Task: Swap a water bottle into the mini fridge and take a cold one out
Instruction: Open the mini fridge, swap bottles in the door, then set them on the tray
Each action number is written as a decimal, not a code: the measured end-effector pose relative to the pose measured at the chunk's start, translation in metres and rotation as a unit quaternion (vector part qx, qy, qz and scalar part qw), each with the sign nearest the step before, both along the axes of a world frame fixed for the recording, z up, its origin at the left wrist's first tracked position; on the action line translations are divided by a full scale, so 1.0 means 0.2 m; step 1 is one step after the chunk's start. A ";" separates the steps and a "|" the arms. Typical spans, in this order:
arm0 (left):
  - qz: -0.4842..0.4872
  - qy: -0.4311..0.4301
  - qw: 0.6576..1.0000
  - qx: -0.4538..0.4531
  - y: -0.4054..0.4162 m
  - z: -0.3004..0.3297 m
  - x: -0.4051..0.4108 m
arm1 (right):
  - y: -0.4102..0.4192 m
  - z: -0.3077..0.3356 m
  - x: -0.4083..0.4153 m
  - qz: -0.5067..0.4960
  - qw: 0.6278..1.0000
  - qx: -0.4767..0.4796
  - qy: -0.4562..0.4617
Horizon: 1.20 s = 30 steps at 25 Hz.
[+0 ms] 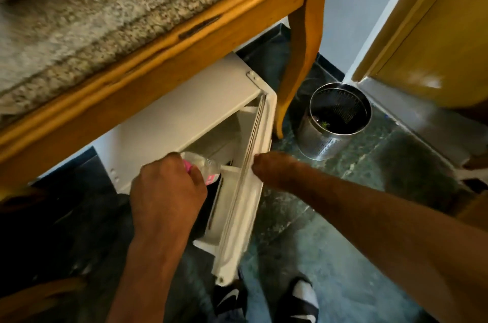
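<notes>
our left hand (167,192) is wrapped around a clear water bottle (204,164) with a pink label, held at the mouth of the white mini fridge (184,114) under the wooden counter (163,56). our right hand (272,168), at three o'clock of the bottle, is curled on the top edge of the open fridge door (243,206). a steel bin (335,122) stands at two o'clock.

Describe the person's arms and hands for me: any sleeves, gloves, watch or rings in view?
Both arms are bare as far as the frame shows: no sleeves reach the forearms. The left hand and right hand wear no gloves. No watch or band shows at either wrist, and no rings are visible, though most fingers are hidden and the picture is slightly blurred.
</notes>
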<state>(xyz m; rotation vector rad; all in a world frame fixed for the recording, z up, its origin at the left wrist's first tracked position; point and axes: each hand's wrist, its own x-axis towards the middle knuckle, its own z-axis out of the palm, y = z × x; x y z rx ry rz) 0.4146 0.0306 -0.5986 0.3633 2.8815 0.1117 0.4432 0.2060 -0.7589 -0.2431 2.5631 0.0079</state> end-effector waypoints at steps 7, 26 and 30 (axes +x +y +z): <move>0.047 0.026 0.998 -0.022 -0.18 0.01 -0.16 | -0.25 -0.03 -0.37 -0.042 0.995 -0.031 0.081; -0.105 0.065 0.992 -0.021 -0.17 1.38 0.01 | -0.39 2.08 0.02 -0.039 0.976 -0.093 0.193; -0.125 0.153 0.980 -0.001 -0.18 1.87 -0.11 | -0.40 2.67 -0.05 -0.043 0.960 -0.103 0.257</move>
